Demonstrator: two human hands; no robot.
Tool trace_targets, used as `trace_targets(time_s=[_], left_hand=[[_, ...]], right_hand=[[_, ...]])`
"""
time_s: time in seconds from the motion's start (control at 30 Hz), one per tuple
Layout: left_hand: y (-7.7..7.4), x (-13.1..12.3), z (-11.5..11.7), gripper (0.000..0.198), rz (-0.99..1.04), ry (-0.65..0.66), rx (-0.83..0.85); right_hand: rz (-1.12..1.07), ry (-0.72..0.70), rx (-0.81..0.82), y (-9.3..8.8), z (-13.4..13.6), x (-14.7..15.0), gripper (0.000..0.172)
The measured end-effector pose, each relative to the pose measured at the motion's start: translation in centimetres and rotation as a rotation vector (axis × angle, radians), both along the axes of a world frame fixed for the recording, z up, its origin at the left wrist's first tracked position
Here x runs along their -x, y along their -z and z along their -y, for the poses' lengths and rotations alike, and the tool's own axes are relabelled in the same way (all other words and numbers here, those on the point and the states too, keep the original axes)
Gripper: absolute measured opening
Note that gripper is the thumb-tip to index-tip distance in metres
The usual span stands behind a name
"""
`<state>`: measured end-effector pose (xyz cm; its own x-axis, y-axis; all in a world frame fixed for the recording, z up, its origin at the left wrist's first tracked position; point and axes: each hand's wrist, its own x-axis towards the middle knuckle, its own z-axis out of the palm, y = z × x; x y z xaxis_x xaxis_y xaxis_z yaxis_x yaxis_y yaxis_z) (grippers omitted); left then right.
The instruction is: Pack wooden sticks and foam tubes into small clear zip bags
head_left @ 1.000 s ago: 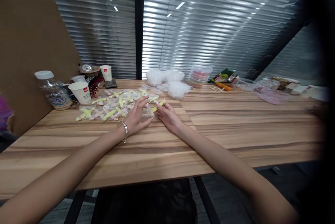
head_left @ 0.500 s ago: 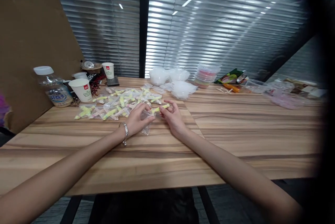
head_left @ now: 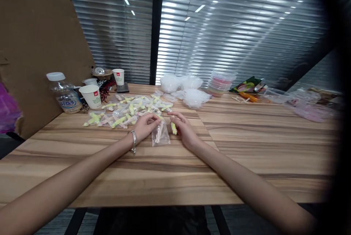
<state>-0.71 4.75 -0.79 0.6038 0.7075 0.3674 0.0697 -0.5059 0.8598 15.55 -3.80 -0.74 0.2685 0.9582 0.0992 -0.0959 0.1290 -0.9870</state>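
My left hand [head_left: 146, 126] pinches the top edge of a small clear plastic bag [head_left: 161, 135], which hangs down onto the wooden table. Something pale lies inside the bag, too small to name. To the right of the bag, my right hand [head_left: 186, 131] holds a small yellow twisted piece [head_left: 173, 128] between thumb and fingers, pointing downward and apart from the bag. Just beyond my left hand spreads a pile of small clear bags [head_left: 131, 108] with yellow and pinkish twisted pieces in them.
On the left stand a plastic bottle [head_left: 65, 96], a paper cup [head_left: 91, 96] and a smaller paper cup [head_left: 119, 77]. White plastic bowls [head_left: 196, 97] and stacked tubs [head_left: 220, 82] sit at the back. Orange-handled scissors [head_left: 248, 97] and crumpled plastic [head_left: 309, 107] lie at right.
The yellow piece has moved away from the bag's mouth and turned from nearly level to pointing down in my right hand. The bag now hangs open to view below my left hand.
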Motion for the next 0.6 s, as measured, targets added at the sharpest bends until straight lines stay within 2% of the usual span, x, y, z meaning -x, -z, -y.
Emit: trace_targets(time_s=[0.1,0.23,0.37,0.6], left_hand=[[0.1,-0.1,0.2,0.02,0.038,0.08,0.049],[0.3,-0.2,0.1,0.021,0.066,0.091,0.066],[0.2,-0.1,0.0,0.02,0.087,0.088,0.083],[-0.3,0.1,0.4,0.026,0.023,0.114,0.06]], right_hand=[[0.115,-0.071,0.004,0.0,-0.1,0.2,0.027],[0.22,-0.085,0.006,0.9,-0.5,0.2,0.023],[0.185,-0.095,-0.02,1.5,-0.8,0.0,0.024],[0.104,-0.097,-0.057,1.3,-0.7,0.1,0.026]])
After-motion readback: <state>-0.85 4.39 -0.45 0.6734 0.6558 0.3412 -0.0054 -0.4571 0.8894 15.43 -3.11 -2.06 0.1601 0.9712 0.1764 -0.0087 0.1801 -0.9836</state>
